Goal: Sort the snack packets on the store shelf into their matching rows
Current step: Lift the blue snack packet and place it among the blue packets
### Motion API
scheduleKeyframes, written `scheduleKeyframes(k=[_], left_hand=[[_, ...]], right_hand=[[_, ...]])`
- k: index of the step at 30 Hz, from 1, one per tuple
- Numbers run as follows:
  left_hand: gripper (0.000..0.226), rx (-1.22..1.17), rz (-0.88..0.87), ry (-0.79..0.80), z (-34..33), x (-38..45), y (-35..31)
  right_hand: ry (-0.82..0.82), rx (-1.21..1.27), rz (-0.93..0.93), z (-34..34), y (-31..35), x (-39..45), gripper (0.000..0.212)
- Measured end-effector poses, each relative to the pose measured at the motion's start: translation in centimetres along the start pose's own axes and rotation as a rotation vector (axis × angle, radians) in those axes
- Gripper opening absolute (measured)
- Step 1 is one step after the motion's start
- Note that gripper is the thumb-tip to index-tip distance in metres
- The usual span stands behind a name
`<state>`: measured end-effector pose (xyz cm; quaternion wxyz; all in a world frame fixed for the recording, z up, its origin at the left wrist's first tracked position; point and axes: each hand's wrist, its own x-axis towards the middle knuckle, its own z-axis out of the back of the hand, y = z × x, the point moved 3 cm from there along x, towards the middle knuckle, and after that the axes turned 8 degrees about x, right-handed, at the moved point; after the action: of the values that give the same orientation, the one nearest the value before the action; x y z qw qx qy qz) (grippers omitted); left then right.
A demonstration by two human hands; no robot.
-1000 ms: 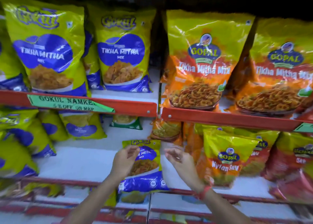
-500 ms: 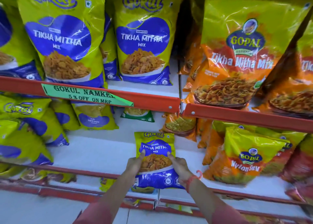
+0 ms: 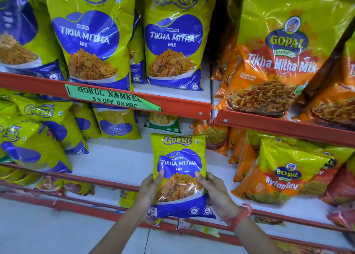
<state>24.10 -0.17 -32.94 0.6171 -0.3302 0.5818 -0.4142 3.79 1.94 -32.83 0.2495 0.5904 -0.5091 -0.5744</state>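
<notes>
Item in hand: you hold one small Gokul packet (image 3: 179,174) upright, label facing you, in front of the middle shelf (image 3: 119,163) near its front rail.
Left hand: your left hand (image 3: 148,189) grips the packet's lower left edge, thumb on the front face.
Right hand: your right hand (image 3: 216,193) grips the lower right edge the same way; a red thread (image 3: 242,214) sits at that wrist.
Packet axis: long axis vertical, bottom seam level with the front rail, top pointing toward the red shelf lip (image 3: 134,99) above.
Key relation: bare white shelf lies directly behind and to the left of the packet. The small Gokul bags (image 3: 57,126) stand toward the left end of that shelf; the Gopal bags (image 3: 288,169) crowd its right end.
Nearer hand: judged, your left hand leads any shift toward the matching row.
Matching stock: large Gokul bags (image 3: 172,36) of the same flavour stand on the shelf above, but in a bigger size.
Judgement: the packet is not yet placed. Keep it on the Gokul side, away from the orange bags.
Risk: the glossy film may slip, since you grip it only at the edges.
</notes>
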Motion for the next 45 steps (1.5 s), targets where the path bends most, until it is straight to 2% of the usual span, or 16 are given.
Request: scheduleKeyframes(k=[5, 11, 15, 23, 28, 36, 39, 42, 45], left_hand=[[0.021, 0.005, -0.087, 0.017, 1.1, -1.8, -1.0], [0.014, 0.026, -0.265, 0.057, 3.7, -3.8, -3.6], [0.031, 0.029, -0.374, 0.072, 5.6, -5.1, -5.5], [0.028, -0.006, -0.615, 0.121, 8.6, -7.5, -10.8], [0.025, -0.021, -0.791, 0.106, 9.6, -7.7, -17.0], [0.027, 0.056, -1.026, 0.117, 9.5, -5.2, -27.5], [0.034, 0.107, -1.045, 0.105, 9.4, -2.5, -29.0], [0.030, 0.133, -1.052, 0.065, 9.1, -0.3, -29.6], [0.030, 0.113, -1.052, 0.116, 8.6, 0.7, -30.3]], right_hand=[[0.108, -0.046, 0.021, -0.1, 0.8, -1.8, 0.026], [0.224, -0.077, 0.126, -1.0, 2.7, -3.9, 0.040], [0.253, -0.094, 0.206, -2.2, 4.3, -5.1, 0.042], [0.313, -0.101, 0.408, -5.5, 10.1, -7.6, 0.050], [0.354, -0.111, 0.593, -7.7, 16.1, -8.0, 0.048], [0.346, -0.061, 0.897, -9.9, 25.1, -6.1, 0.051], [0.321, -0.088, 0.948, -10.2, 26.4, -4.1, 0.048], [0.280, -0.091, 0.981, -10.1, 26.2, -1.8, 0.050], [0.257, -0.082, 0.978, -10.2, 26.2, -0.2, 0.046]])
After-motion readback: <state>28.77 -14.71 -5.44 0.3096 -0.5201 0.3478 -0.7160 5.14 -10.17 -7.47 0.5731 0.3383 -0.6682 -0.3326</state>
